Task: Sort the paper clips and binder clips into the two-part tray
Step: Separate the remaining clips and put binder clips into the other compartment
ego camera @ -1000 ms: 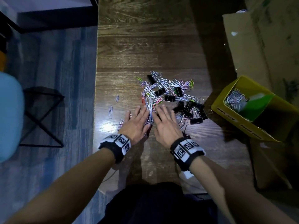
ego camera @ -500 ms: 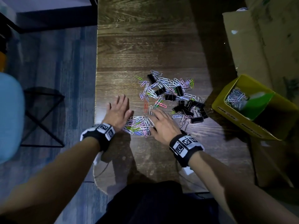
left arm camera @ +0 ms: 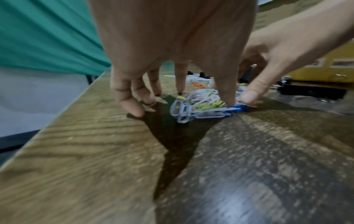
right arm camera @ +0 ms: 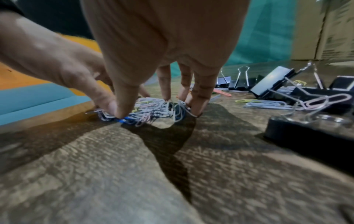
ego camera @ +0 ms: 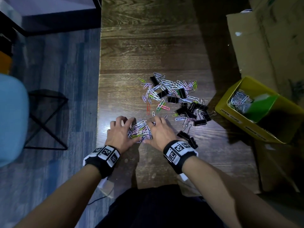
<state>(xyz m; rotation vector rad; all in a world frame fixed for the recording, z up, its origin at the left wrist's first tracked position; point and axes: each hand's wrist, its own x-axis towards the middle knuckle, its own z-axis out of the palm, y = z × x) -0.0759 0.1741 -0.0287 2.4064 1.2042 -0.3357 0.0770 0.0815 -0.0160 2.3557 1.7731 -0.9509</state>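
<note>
Both hands cup a small bunch of coloured paper clips (ego camera: 139, 130) near the table's front edge. My left hand (ego camera: 127, 129) curls round its left side, with the thumb pressed on the bunch (left arm camera: 203, 103). My right hand (ego camera: 152, 130) pinches it between thumb and fingers (right arm camera: 197, 106). A larger mixed scatter of paper clips (ego camera: 166, 89) and black binder clips (ego camera: 192, 112) lies farther back on the table. The yellow two-part tray (ego camera: 233, 119) stands at the right. Paper clips (ego camera: 239, 101) lie in its far part beside a green divider (ego camera: 261, 107).
The wooden table (ego camera: 148, 46) has its left edge just left of my left hand. Two binder clips (ego camera: 187, 137) lie right by my right wrist. Cardboard boxes (ego camera: 263, 46) stand behind the tray. A blue seat (ego camera: 11, 119) and black frame are on the floor at left.
My hands raked clips toward me, and the left hand swept out to the left. Now both hands have closed in and squeezed the loose spread of clips into a tight bunch.
</note>
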